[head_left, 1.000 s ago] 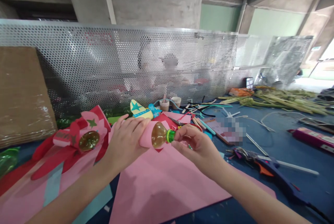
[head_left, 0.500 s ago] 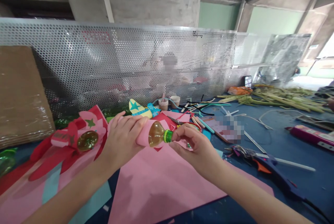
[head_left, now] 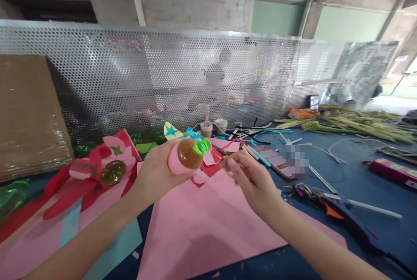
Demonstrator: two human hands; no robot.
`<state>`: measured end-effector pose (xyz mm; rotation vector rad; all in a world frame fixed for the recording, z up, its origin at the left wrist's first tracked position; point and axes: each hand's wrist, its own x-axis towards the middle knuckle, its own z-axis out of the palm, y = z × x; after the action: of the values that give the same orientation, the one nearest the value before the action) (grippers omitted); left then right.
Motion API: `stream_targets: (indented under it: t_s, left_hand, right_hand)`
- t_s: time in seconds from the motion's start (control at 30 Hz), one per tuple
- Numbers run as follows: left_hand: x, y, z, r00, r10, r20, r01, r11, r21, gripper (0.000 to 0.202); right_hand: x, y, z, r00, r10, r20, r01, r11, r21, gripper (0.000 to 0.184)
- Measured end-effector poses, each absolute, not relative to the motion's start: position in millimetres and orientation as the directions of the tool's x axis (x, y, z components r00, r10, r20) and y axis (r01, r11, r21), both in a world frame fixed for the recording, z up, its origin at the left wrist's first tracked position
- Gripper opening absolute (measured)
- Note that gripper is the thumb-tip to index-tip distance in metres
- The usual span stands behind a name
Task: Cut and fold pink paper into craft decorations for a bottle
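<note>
My left hand point(head_left: 158, 169) is wrapped round a plastic bottle point(head_left: 190, 155) covered in pink paper. Its clear shoulder, brownish in look, and bright green neck end tilt toward me and to the right; the neck is blurred. Apart from the bottle, on its right, my right hand point(head_left: 252, 180) hovers with loosely bent fingers, and nothing shows in them. Below both hands lies a large pink paper sheet point(head_left: 208, 223). Under and behind the right fingertips are red paper pieces point(head_left: 211, 162) and scissors point(head_left: 221, 150).
At left lies a red and pink paper figure point(head_left: 87, 175) with a bottle end set in it. On the right are a hot glue gun point(head_left: 342, 210), glue sticks point(head_left: 374, 208) and a phone point(head_left: 273, 160). A perforated metal screen point(head_left: 176, 67) and paper cups point(head_left: 206, 129) stand behind.
My right hand has come off the green neck and moved slightly right. My left hand has turned the bottle so its neck end faces more toward me and upward.
</note>
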<state>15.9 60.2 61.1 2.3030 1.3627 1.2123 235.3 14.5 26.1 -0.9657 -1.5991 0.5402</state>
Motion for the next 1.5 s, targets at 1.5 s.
stream_targets:
  t_s: [1.5]
  left_hand:
    - [-14,95,45,0.013,0.984,-0.179,-0.145,0.179,0.973,0.026]
  right_hand:
    - [201,-8,-19,-0.305,0.952,0.02,0.002,0.022,-1.0,0.083]
